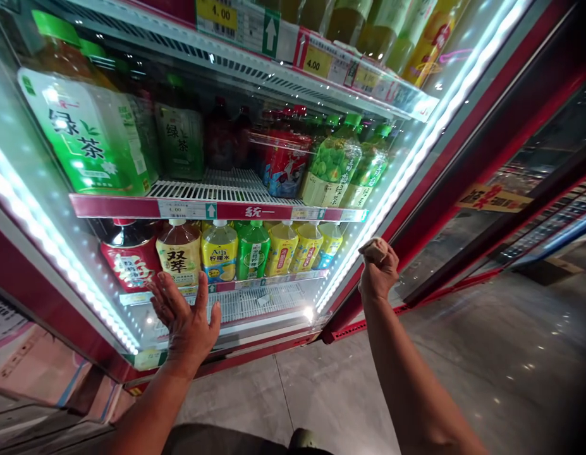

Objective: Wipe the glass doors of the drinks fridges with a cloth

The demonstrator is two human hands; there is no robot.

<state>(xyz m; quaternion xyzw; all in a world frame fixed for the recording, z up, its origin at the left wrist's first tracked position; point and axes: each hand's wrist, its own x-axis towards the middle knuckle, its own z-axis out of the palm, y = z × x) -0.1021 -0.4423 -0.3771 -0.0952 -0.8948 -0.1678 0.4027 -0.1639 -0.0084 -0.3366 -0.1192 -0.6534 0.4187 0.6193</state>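
My left hand (187, 323) is open, its fingers spread, in front of the lower shelves of a lit drinks fridge (340, 284). I cannot tell whether it touches the fridge's glass. Behind its fingertips stand a bottle labelled in cream (179, 251) and a yellow bottle of lemon drink (219, 249). Out to the right, beside the fridge's dark red frame, my right hand (378, 273) is closed around a bunched beige cloth (374, 249). Part of the cloth is hidden inside the fist.
Large green tea bottles (91, 136) and several other drinks fill the shelves above. A red-edged shelf (259, 212) carries price labels. Pink cartons (41, 366) stand at the lower left. Grey shiny floor (255, 404) lies below, and another red-framed unit (468, 234) extends rightwards.
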